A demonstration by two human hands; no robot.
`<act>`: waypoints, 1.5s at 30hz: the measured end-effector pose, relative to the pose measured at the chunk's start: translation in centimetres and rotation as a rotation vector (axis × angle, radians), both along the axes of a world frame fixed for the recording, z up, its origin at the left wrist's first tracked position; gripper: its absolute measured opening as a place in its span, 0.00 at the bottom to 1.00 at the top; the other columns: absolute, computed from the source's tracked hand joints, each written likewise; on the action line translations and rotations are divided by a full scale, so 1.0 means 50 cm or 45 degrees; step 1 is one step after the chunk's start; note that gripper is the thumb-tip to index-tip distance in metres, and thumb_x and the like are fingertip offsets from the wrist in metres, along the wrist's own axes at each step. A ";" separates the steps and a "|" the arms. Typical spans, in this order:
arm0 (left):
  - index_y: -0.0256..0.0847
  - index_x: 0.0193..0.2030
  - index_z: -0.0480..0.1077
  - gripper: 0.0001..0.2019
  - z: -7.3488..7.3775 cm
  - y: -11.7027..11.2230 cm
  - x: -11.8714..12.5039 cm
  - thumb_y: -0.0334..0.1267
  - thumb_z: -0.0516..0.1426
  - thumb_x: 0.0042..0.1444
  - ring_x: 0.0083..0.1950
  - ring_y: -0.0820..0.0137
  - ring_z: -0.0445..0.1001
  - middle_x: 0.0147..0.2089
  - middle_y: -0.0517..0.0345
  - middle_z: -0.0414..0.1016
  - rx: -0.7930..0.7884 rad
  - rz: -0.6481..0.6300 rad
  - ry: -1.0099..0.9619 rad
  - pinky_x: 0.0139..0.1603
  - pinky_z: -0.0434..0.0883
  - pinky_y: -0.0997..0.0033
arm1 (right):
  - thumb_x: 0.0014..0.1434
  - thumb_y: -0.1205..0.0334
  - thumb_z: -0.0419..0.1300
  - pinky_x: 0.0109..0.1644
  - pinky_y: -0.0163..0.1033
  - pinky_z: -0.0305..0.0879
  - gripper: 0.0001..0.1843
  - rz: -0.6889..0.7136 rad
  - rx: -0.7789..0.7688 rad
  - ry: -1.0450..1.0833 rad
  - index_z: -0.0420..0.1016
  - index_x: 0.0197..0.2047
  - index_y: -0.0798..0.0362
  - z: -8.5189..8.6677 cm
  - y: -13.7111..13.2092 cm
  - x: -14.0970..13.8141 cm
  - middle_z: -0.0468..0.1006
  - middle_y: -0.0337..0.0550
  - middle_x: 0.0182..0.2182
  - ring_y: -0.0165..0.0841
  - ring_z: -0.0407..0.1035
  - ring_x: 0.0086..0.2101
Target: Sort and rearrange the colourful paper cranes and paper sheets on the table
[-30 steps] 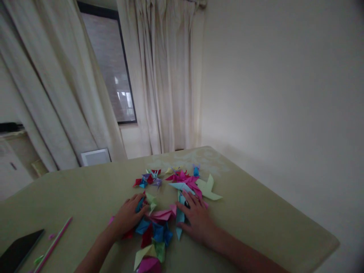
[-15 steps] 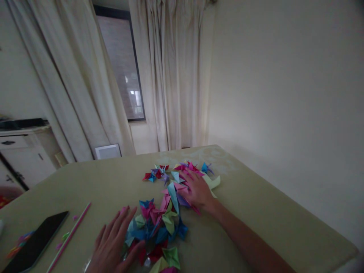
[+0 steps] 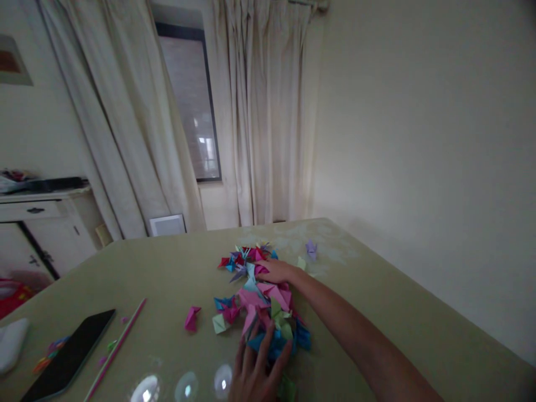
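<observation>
A heap of folded paper cranes in many colours lies along the middle of the table. My left hand rests at the heap's near end, fingers spread against blue cranes. Farther off, my right hand lies along the heap's right side, fingers stretched over a magenta piece; its fingertips are partly hidden. Pink cranes and a light blue one sit between the hands. Apart from the heap are a magenta crane on the left and a lavender one at the far right.
To the left lie a black phone, a long pink-and-green stick, small coloured bits and a white rounded object. Bright round spots show near the front. A wall runs along the table's right side.
My left hand has moved right, pushing the near cranes towards the far ones. My right hand has shifted slightly left and has turned edgewise. The magenta and lavender cranes now lie apart.
</observation>
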State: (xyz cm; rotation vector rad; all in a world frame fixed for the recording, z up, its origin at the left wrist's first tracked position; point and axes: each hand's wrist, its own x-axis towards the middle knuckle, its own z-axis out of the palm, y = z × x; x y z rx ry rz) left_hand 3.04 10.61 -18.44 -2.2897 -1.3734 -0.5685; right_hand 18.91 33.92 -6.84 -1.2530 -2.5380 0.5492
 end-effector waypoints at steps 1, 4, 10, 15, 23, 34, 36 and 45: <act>0.72 0.79 0.41 0.47 0.004 0.012 0.012 0.40 0.63 0.62 0.68 0.45 0.71 0.78 0.59 0.62 -0.022 -0.061 0.010 0.66 0.69 0.40 | 0.61 0.44 0.69 0.65 0.49 0.68 0.40 0.063 -0.022 -0.006 0.69 0.72 0.49 0.002 -0.005 -0.021 0.76 0.54 0.64 0.49 0.73 0.60; 0.64 0.81 0.41 0.50 0.034 0.042 0.035 0.63 0.63 0.57 0.65 0.43 0.72 0.81 0.55 0.55 -0.092 -0.242 0.027 0.63 0.69 0.38 | 0.61 0.45 0.70 0.68 0.46 0.64 0.44 0.246 -0.065 0.034 0.64 0.75 0.47 0.021 -0.025 -0.050 0.72 0.50 0.68 0.46 0.70 0.63; 0.63 0.80 0.49 0.47 0.146 0.067 0.016 0.70 0.59 0.58 0.67 0.45 0.67 0.77 0.52 0.62 -0.029 -0.281 -0.060 0.64 0.66 0.42 | 0.65 0.47 0.67 0.74 0.52 0.56 0.43 0.195 0.138 0.183 0.60 0.77 0.48 0.121 -0.100 0.057 0.64 0.52 0.73 0.48 0.60 0.70; 0.52 0.72 0.67 0.25 0.226 0.146 -0.017 0.48 0.53 0.71 0.65 0.50 0.67 0.70 0.45 0.68 -0.078 -0.082 -0.300 0.63 0.66 0.44 | 0.71 0.40 0.58 0.71 0.58 0.60 0.36 -0.135 0.316 0.182 0.64 0.75 0.46 0.135 -0.246 0.139 0.69 0.56 0.69 0.50 0.64 0.67; 0.45 0.61 0.76 0.27 0.238 0.304 -0.055 0.59 0.54 0.65 0.67 0.46 0.70 0.67 0.41 0.72 -0.781 -0.115 -0.292 0.67 0.65 0.44 | 0.62 0.38 0.67 0.74 0.75 0.36 0.46 0.056 0.135 -0.161 0.53 0.78 0.28 -0.021 -0.403 0.116 0.43 0.49 0.80 0.61 0.42 0.75; 0.42 0.65 0.71 0.28 0.240 0.194 -0.170 0.57 0.49 0.69 0.58 0.55 0.78 0.63 0.42 0.76 -0.944 -0.197 -0.339 0.60 0.73 0.58 | 0.71 0.54 0.61 0.70 0.62 0.59 0.39 -0.385 0.227 -0.168 0.52 0.79 0.38 -0.027 -0.262 0.108 0.55 0.54 0.76 0.56 0.58 0.70; 0.45 0.73 0.65 0.32 0.242 0.165 -0.168 0.58 0.50 0.69 0.66 0.53 0.74 0.71 0.42 0.70 -0.884 -0.193 -0.293 0.67 0.70 0.54 | 0.70 0.54 0.62 0.70 0.61 0.61 0.42 -0.365 0.237 -0.142 0.49 0.80 0.40 -0.030 -0.231 0.082 0.55 0.57 0.76 0.58 0.58 0.70; 0.57 0.72 0.67 0.34 0.207 0.077 -0.322 0.65 0.55 0.62 0.74 0.49 0.65 0.77 0.54 0.65 -0.443 0.300 -0.357 0.77 0.51 0.33 | 0.64 0.38 0.65 0.74 0.62 0.53 0.46 -0.279 0.214 0.079 0.56 0.78 0.41 0.017 -0.148 0.133 0.52 0.52 0.77 0.57 0.53 0.72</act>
